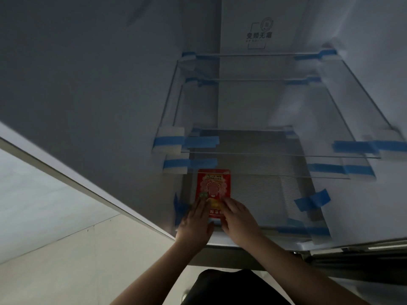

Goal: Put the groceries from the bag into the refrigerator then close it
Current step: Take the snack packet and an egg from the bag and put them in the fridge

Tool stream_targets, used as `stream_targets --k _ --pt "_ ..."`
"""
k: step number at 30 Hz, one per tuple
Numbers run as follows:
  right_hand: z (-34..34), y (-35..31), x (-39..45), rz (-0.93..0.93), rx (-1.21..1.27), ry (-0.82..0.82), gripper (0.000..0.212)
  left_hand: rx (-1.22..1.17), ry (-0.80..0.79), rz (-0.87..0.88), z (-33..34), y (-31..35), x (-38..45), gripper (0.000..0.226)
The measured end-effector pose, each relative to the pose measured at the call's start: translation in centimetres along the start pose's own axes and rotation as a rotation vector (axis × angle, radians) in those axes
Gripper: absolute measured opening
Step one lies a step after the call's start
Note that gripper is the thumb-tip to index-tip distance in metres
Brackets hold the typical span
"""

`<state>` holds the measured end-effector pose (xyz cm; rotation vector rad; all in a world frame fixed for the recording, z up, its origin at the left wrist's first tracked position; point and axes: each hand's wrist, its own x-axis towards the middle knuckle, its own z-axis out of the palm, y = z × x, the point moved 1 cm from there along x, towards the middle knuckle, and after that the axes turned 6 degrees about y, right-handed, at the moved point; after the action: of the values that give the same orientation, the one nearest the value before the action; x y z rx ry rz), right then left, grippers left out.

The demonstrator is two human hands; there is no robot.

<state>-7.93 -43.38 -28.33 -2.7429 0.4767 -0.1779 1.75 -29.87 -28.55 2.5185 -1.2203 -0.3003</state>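
Open refrigerator (253,23) seen from above and in front, interior white, printed Chinese characters on the back wall. Glass shelves (275,150) stacked one over another, their corners fixed with blue tape (352,146) over white foam pads (170,132). A red food packet (213,186), flat, with a round ornate face design and yellow lettering, lies on the lowest glass shelf at its front left, close to the left inner wall. Both hands are on the packet's near end. Left hand (195,221): fingers fairly straight and laid flat over the packet's lower left corner, palm down; no curl round it seen. Right hand (237,219): fingers bent over the packet's lower right edge; whether the thumb pinches underneath cannot be told. Both forearms reach in from below the frame. Dark clothing (231,287) at bottom centre. Grey fridge side panel (88,84) fills the left, with pale floor (44,260) beneath it.
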Motion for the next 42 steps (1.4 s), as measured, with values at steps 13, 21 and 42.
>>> stream_targets --k 13,21,42 --pt "-0.1 0.2 2.3 0.002 -0.040 -0.027 0.059 0.098 0.102 0.136 -1.1 -0.2 1.5 0.048" --pt "-0.2 -1.0 2.4 0.039 -0.096 -0.005 0.057 0.207 -0.006 0.015 -2.2 1.9 1.8 0.052" --pt "-2.3 -4.9 -7.0 0.155 -0.349 -0.075 0.073 0.403 0.073 0.171 -6.0 2.1 -9.2 0.068"
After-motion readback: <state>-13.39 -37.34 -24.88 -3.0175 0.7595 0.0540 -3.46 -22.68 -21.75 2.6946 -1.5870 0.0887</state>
